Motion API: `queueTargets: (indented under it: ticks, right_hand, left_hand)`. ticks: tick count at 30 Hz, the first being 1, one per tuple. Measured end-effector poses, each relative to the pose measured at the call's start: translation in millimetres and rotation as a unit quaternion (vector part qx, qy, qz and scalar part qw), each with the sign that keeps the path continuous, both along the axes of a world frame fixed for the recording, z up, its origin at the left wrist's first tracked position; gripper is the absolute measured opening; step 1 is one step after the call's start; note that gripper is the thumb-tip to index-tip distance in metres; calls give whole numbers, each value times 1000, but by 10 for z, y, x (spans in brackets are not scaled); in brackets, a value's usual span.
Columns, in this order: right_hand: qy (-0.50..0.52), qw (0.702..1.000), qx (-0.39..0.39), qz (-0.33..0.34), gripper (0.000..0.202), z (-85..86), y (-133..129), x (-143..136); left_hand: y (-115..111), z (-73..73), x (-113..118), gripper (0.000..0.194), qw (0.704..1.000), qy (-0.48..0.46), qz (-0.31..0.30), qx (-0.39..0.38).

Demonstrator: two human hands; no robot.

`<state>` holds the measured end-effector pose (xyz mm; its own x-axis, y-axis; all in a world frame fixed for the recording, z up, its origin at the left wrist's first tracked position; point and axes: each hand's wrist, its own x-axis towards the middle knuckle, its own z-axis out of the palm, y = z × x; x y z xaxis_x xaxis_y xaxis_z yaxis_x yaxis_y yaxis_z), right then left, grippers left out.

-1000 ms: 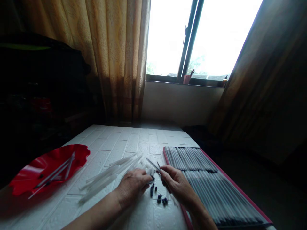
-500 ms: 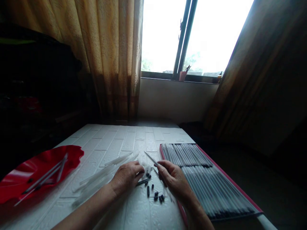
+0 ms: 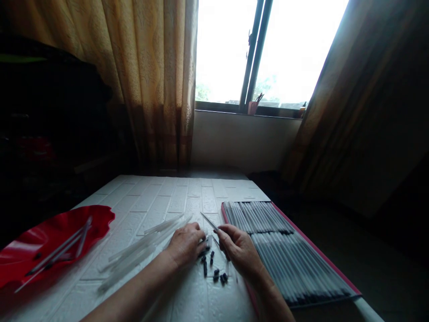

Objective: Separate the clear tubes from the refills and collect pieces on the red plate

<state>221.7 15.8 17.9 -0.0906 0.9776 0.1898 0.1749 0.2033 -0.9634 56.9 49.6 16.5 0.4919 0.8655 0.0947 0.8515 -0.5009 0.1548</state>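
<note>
My right hand (image 3: 239, 246) is closed around a slim, pointed pen (image 3: 208, 221) that slants up to the left. Close beside it, my left hand (image 3: 187, 241) has its fingers curled down at the small black plugs (image 3: 216, 274) scattered on the white table (image 3: 191, 295). Whatever is between the left fingertips is hidden. Several pale, see-through plastic tubes (image 3: 134, 256) lie in a loose bundle left of the left hand.
At the right, a red-edged tray (image 3: 320, 248) holds two rows of clear pens with dark ends. A red wavy-rimmed dish (image 3: 100, 223) with a few pens stands at the left. A window and curtains (image 3: 157, 89) are behind the table.
My left hand has moved a little to the right, over the nearest black plugs. My right hand keeps hold of the pen. The view has shifted slightly.
</note>
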Motion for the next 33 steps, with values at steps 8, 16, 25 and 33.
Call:
queueTargets:
  ticks: [8,16,25,33]
  right_hand:
    - [3,1000,-3,-1,32,7,7,-37]
    - [-1,1000,-8,-8,32,12,10,-49]
    - [-5,1000,13,-14,39,-101,28,-128]
    - [-60,995,32,68,33,-166,-62,-348]
  left_hand:
    - [-124,18,-18,14,1000,-9,3,4]
    - [-138,-9,-38,11,998,-64,-9,2]
    - [-34,-32,-715,30,849,-479,46,-216]
    - [-24,-368,-834,46,735,-610,69,-288]
